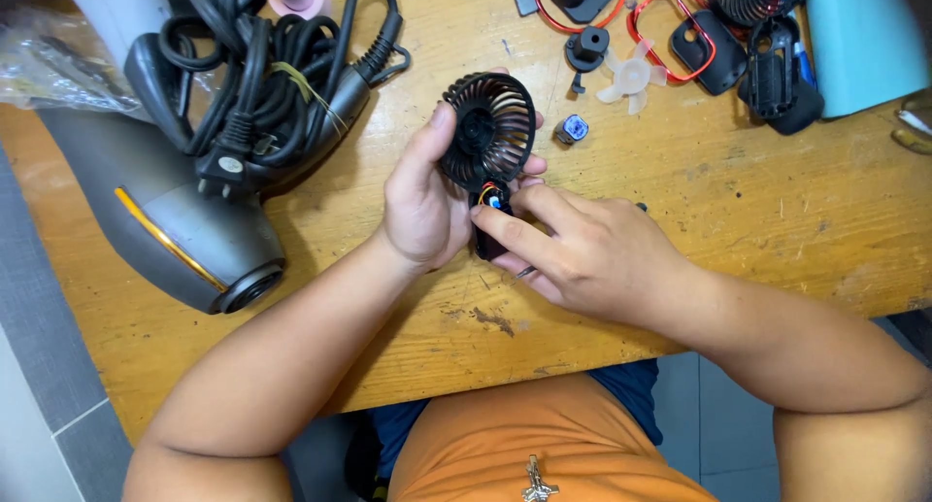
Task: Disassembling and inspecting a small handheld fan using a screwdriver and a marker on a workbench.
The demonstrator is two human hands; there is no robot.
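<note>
A small black handheld fan (487, 131) with a round grille is held above the wooden table (757, 201). My left hand (422, 196) grips its grille edge and handle from the left. Red, blue and white wires show at the fan's open neck (493, 201). My right hand (582, 254) pinches the handle just below those wires and also holds a thin metal tool, whose tip pokes out under the fingers (525, 271).
A grey hair dryer (175, 225) with a coiled black cord (267, 75) lies at the left. Loose fan parts lie at the back: a clear blade (631, 78), a small motor (572, 129), black housings (777, 70), a red ring (670, 21). A teal box (864, 36) stands at the right.
</note>
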